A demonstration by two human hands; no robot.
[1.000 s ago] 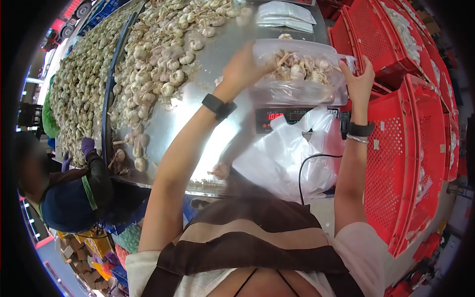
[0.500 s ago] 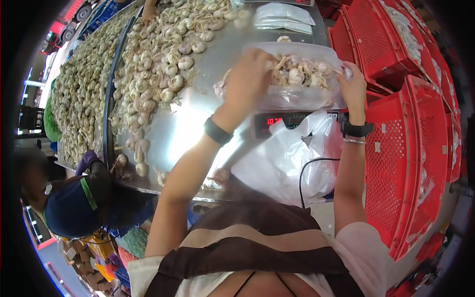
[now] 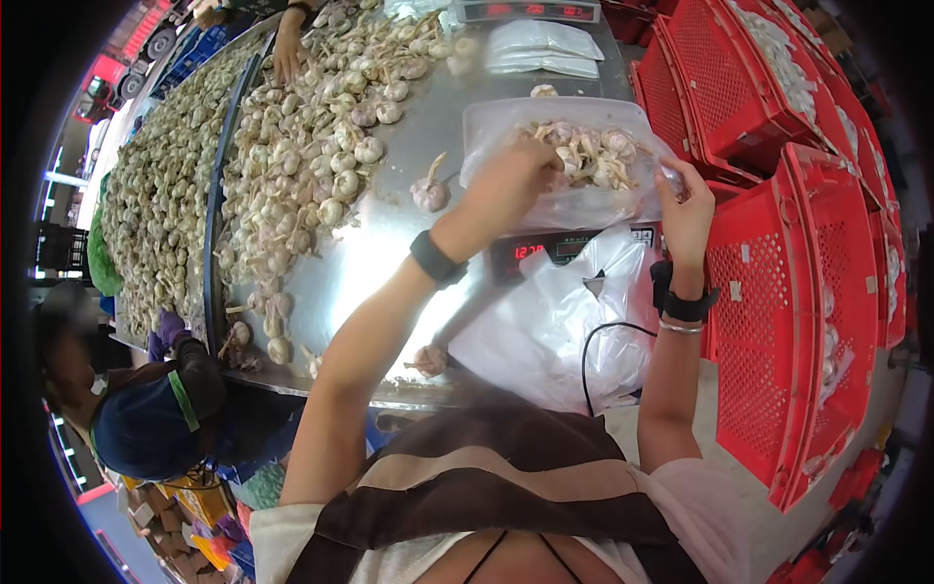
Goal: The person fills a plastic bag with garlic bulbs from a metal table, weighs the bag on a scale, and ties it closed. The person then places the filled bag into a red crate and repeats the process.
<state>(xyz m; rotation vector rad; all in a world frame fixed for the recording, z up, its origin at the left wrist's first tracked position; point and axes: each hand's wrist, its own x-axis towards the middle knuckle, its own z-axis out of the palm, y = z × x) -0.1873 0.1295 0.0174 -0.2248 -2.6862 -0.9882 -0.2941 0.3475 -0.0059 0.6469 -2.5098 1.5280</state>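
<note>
A tub [image 3: 482, 122] of garlic [image 3: 589, 161] sits on the scale [image 3: 559, 245], by the surface's [image 3: 428, 136] right edge. Left hand [image 3: 511, 185] touches the garlic, finger closure indeterminable; right hand [image 3: 689, 209] grips the tub's right edge.

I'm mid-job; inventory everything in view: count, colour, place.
table: 1, silver, centre
near scale: 1, dark, table's right half
tub: 1, translucent, beyond near scale's display
tub garlic: many, off-white, in the tub
plastic bags: uncountable, whitish, partly over near scale
cable: 1, black, across the bags
packets: uncountable stack, white, beyond tub
far scale: 1, silver, far edge
loose bulbs: several, off-white, on table
heaps of garlic: 2, off-white, left side
divider: 1, dark, between heaps
crates: several, red, right side
boxes: several, brown, lower left
co-worker: 1, dark blue clothing, left edge
another person's hand: 1, bare, right heap
apron: 1, brown and beige, wearer
left grip: 1, bare, at tub garlic
right grip: 1, bare, tub's right end
</note>
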